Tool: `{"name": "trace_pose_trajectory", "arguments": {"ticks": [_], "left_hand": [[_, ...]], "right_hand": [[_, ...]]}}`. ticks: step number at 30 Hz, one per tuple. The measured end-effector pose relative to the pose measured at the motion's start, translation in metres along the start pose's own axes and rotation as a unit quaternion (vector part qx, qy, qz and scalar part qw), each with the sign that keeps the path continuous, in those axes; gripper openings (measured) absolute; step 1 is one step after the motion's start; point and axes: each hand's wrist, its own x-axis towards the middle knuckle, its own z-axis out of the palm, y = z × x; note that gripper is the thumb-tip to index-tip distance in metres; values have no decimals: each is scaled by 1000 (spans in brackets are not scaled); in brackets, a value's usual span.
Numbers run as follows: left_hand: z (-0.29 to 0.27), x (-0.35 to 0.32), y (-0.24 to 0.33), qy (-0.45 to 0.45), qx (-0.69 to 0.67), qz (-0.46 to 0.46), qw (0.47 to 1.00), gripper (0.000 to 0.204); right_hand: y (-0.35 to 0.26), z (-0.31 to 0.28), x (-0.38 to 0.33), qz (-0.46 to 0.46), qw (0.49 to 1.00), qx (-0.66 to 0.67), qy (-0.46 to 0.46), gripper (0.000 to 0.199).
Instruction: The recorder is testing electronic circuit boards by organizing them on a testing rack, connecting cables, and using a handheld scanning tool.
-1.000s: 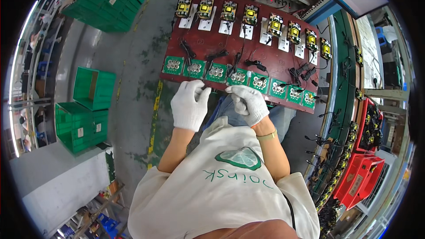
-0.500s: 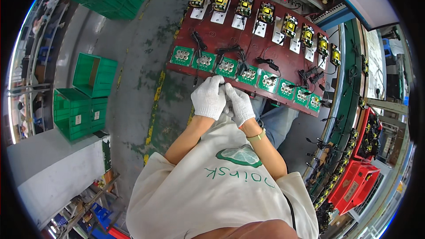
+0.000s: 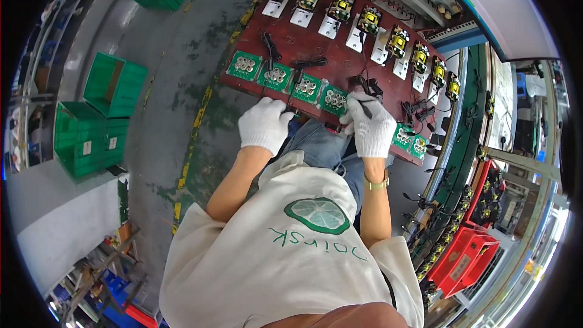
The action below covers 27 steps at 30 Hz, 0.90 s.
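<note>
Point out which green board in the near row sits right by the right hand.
The green board fourth from the row's left end: the gloved right hand touches its right edge.

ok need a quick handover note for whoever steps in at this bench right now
Left hand: gloved, closed, at the near edge of the red-brown work board, beside the row of green circuit boards; what it grips is hidden.
Right hand: gloved, pinching a thin dark lead or probe over the green boards.
Far row: yellow-topped modules on white plates.
Black cable bundles lie loose on the work board.
Done or left: cannot tell which boards are wired.
</note>
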Motion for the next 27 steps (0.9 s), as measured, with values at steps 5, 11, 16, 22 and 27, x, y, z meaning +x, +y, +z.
{"name": "trace_pose_trajectory", "arguments": {"ticks": [5, 11, 16, 22, 27], "left_hand": [[-2, 12, 2, -70, -163, -10, 984, 18], [-32, 41, 5, -116, -595, -103, 788, 15], [-33, 65, 17, -102, -612, -91, 779, 13], [-10, 80, 22, -149, -561, -87, 810, 15], [12, 86, 12, -154, -433, -32, 887, 24]], "right_hand": [[8, 3, 22, -45, 992, -118, 20, 17], [23, 6, 38, -292, 917, -268, 50, 15], [23, 2, 40, -394, 865, -305, 63, 15], [14, 0, 32, -228, 948, -222, -9, 15], [20, -1, 36, -218, 951, -220, -16, 16]]}}
